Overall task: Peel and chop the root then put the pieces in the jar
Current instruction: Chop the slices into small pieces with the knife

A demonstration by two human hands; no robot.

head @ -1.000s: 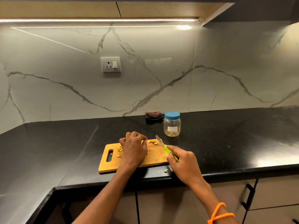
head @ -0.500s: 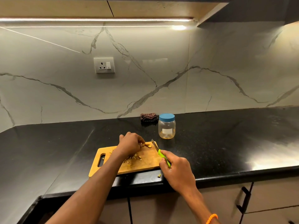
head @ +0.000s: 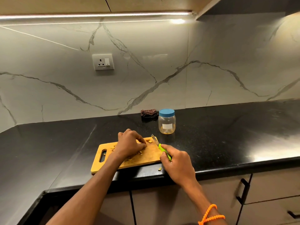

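Note:
A wooden cutting board (head: 151,157) lies near the counter's front edge, with several small yellow chopped root pieces (head: 148,140) scattered on it. My left hand (head: 129,144) hovers over the board's middle, fingers curled down onto the pieces, fingertips pinched together at the right. My right hand (head: 176,161) grips a green-handled knife (head: 158,144) at the board's right edge, blade pointing up and away. A clear plastic jar (head: 167,122) with its blue lid on stands behind the board, a few yellow pieces at its bottom. One stray piece (head: 159,169) lies on the counter.
A folded dark cloth (head: 149,113) lies by the marble wall, left of the jar. The black counter (head: 227,135) extends right and left. A wall socket (head: 103,62) sits above. Cabinet handles (head: 242,190) are below the counter's edge.
My left hand has shifted from the board's centre-left toward the right, gathering the chopped pieces under its fingers. The right hand with the knife has stayed at the board's right edge.

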